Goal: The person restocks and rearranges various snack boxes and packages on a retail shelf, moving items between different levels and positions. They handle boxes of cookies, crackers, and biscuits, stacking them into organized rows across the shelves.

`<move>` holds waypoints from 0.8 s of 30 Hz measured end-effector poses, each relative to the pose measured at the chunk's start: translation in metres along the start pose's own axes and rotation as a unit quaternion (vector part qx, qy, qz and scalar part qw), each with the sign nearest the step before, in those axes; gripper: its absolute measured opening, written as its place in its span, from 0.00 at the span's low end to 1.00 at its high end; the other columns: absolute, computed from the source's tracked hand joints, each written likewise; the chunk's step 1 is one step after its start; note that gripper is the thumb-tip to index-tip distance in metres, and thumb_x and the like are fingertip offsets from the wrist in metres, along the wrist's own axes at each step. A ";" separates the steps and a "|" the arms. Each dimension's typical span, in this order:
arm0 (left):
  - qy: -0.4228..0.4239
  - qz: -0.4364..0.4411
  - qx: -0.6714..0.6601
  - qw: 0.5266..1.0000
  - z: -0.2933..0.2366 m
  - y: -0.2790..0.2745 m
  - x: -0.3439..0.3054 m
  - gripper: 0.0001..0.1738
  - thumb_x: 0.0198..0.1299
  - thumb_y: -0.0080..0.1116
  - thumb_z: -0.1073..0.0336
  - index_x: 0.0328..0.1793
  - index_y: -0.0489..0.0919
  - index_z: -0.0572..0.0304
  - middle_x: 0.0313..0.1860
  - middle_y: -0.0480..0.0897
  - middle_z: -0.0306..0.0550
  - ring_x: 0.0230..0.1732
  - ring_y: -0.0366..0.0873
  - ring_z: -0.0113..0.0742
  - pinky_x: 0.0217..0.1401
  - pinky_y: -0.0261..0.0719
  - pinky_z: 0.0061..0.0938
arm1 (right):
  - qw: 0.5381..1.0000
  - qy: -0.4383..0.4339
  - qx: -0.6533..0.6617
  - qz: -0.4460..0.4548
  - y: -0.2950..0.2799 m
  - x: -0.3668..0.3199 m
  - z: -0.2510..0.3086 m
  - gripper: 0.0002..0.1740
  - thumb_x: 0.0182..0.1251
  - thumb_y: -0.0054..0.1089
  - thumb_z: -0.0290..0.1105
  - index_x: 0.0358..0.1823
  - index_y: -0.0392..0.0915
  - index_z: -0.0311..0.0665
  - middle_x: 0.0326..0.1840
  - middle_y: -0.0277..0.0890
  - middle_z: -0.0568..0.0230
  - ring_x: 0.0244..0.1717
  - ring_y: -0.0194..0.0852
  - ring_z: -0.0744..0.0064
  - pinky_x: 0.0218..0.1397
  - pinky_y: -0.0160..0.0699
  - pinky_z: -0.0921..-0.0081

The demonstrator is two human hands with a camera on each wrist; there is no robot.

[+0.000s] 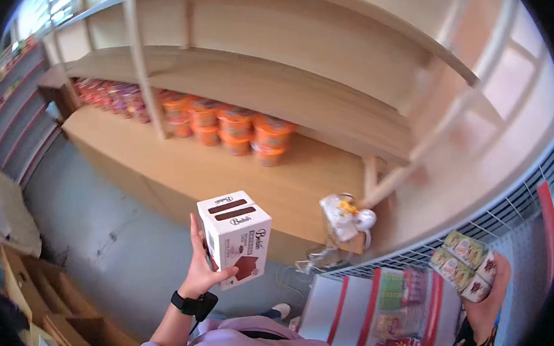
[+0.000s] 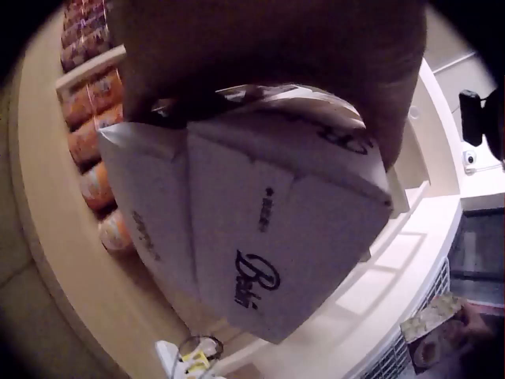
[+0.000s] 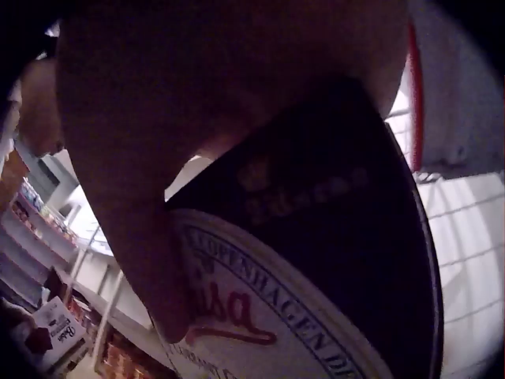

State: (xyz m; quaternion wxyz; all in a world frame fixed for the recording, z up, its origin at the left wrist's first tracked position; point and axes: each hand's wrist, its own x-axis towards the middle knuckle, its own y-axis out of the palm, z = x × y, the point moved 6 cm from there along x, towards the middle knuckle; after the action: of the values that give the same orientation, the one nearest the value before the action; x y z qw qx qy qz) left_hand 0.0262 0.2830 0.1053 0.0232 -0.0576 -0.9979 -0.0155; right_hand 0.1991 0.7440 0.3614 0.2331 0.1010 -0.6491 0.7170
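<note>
My left hand grips a white carton printed with black script and a dark red picture, its thumb across the front and fingers along the side. Two dark slots show in the carton's top. Close up in the left wrist view, the same white carton fills the middle, partly covered by the hand. At the far right, my right hand holds a green and white cookie box with round pictures on it. Lettering reading "Copenhagen" shows on the cookie box in the right wrist view, with the fingers over its upper left.
Wooden shelves run across the front, bearing orange tubs and red packs. A white and yellow bundle lies at the shelf's right end. A wire rack with packets stands at right; cardboard boxes lie at left.
</note>
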 end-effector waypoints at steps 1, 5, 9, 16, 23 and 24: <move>0.011 -0.021 -0.006 1.000 -0.009 -0.037 -0.016 0.79 0.36 0.77 0.65 0.77 0.19 0.52 0.65 0.62 0.56 0.68 0.61 0.48 0.73 0.54 0.42 | 0.999 -0.037 -0.003 0.009 0.013 0.001 0.040 0.48 0.40 0.74 0.24 0.67 0.61 0.34 0.64 0.60 0.50 0.64 0.60 0.52 0.70 0.56 0.64; 0.037 -0.087 0.027 0.995 -0.006 -0.128 -0.061 0.78 0.37 0.77 0.67 0.77 0.19 0.57 0.75 0.51 0.61 0.77 0.48 0.48 0.78 0.43 0.40 | 0.985 -0.110 0.126 0.032 0.112 0.023 0.117 0.52 0.33 0.77 0.27 0.67 0.61 0.35 0.62 0.61 0.48 0.64 0.60 0.50 0.69 0.57 0.62; 0.035 -0.216 0.067 0.973 -0.013 -0.254 -0.140 0.78 0.36 0.77 0.66 0.77 0.20 0.61 0.76 0.49 0.62 0.78 0.47 0.48 0.78 0.43 0.40 | 0.950 -0.263 0.155 0.060 0.152 0.040 0.282 0.44 0.42 0.74 0.34 0.66 0.66 0.41 0.60 0.69 0.50 0.61 0.65 0.48 0.65 0.64 0.57; 0.039 -0.453 0.123 0.882 -0.006 -0.419 -0.274 0.78 0.32 0.77 0.63 0.78 0.25 0.58 0.74 0.52 0.63 0.75 0.53 0.52 0.76 0.49 0.43 | 0.890 -0.392 0.207 0.106 0.211 0.054 0.524 0.45 0.38 0.76 0.32 0.63 0.66 0.38 0.57 0.67 0.49 0.58 0.66 0.48 0.61 0.66 0.57; 0.060 -0.580 0.012 0.812 0.037 -0.502 -0.289 0.79 0.33 0.76 0.69 0.78 0.21 0.51 0.73 0.55 0.61 0.73 0.56 0.49 0.75 0.54 0.44 | 0.818 -0.502 0.251 0.127 0.286 0.077 0.716 0.56 0.22 0.82 0.34 0.63 0.64 0.38 0.53 0.68 0.54 0.56 0.64 0.50 0.60 0.64 0.57; 0.042 -0.584 0.031 0.810 0.046 -0.520 -0.282 0.79 0.33 0.77 0.68 0.78 0.21 0.52 0.73 0.55 0.62 0.74 0.56 0.50 0.75 0.54 0.44 | 0.814 -0.511 0.249 0.118 0.300 0.086 0.745 0.56 0.22 0.82 0.35 0.62 0.64 0.38 0.53 0.68 0.55 0.55 0.64 0.51 0.60 0.64 0.57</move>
State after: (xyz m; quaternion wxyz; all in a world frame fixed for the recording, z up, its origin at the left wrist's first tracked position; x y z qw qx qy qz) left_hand 0.2436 -0.2637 0.0317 0.0530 0.5372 -0.8418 0.0028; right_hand -0.1329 0.0180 0.2371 -0.2519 0.4301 -0.4808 0.7214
